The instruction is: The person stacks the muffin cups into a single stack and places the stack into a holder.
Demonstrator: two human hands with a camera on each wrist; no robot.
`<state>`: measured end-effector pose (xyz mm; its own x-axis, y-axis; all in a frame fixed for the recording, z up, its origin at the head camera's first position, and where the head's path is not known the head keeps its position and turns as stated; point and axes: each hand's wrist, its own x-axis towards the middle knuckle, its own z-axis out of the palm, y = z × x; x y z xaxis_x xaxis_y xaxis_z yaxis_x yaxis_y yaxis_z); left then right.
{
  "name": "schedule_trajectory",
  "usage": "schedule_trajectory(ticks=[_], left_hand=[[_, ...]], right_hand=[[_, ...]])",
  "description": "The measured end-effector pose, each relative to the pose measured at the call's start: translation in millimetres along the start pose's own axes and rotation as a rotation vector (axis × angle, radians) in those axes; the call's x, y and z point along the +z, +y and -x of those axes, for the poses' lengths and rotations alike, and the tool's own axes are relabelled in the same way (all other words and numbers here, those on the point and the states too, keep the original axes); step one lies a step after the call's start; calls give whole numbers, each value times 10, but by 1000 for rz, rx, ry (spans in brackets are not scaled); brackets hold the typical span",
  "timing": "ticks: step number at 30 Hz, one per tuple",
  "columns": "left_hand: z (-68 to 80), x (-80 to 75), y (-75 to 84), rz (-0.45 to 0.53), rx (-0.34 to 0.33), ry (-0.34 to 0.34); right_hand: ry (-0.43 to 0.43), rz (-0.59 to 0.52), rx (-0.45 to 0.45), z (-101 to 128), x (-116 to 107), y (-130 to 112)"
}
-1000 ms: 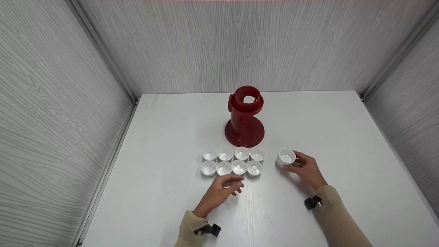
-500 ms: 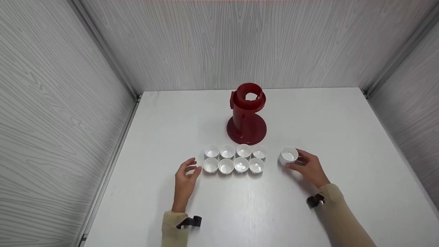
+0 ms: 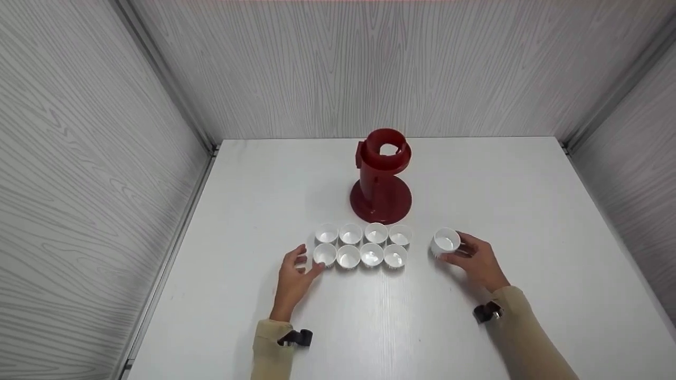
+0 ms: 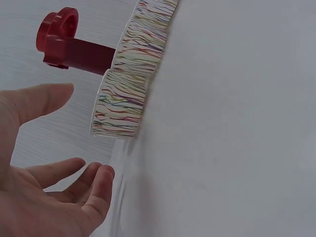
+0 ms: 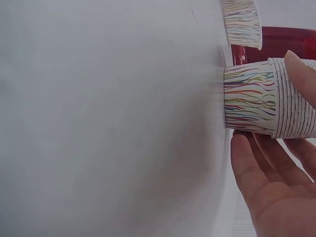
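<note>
On the white table (image 3: 237, 211), seen from the head, eight white cups (image 3: 348, 257) stand mouth up in two rows of four, set side by side, and just behind them rises a red stand (image 3: 368, 184) with a round base and a ring-shaped top. The person's left hand (image 3: 293, 279) is at the left end of the rows, its thumb and fingers parted beside the near corner cup (image 3: 325, 255), while the right hand (image 3: 481, 266) grasps an upright stack of cups (image 3: 445, 243) to the right of the rows and apart from them. Beige sleeves (image 3: 272, 345) cover both forearms. At the left wrist, the fingers are loose and released, with a gap between them and the corner cup, whose side bears wavy coloured lines; the red stand shows beyond. At the right wrist, the thumb lies against the layered rims of the stack and the fingers curve along its opposite side; whether its base touches the table cannot be told. Past it show one cup of the rows and a piece of the red stand
</note>
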<state>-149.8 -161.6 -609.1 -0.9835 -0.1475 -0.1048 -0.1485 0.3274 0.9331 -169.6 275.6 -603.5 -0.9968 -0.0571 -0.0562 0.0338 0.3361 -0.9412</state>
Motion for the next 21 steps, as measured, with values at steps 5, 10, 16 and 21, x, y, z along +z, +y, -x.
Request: schedule_trajectory(ticks=[5, 10, 16, 21], left_hand=[[-17, 44, -1, -36, 5, -24], [-34, 88, -6, -36, 18, -42], [-44, 122, 0, -33, 47, -38], [-53, 136, 13, -45, 77, -39]], right_hand=[[2, 8, 15, -6, 13, 8], [3, 13, 13, -12, 18, 4], [-5, 19, 8, -21, 4, 6], [-12, 13, 17, -17, -11, -5]])
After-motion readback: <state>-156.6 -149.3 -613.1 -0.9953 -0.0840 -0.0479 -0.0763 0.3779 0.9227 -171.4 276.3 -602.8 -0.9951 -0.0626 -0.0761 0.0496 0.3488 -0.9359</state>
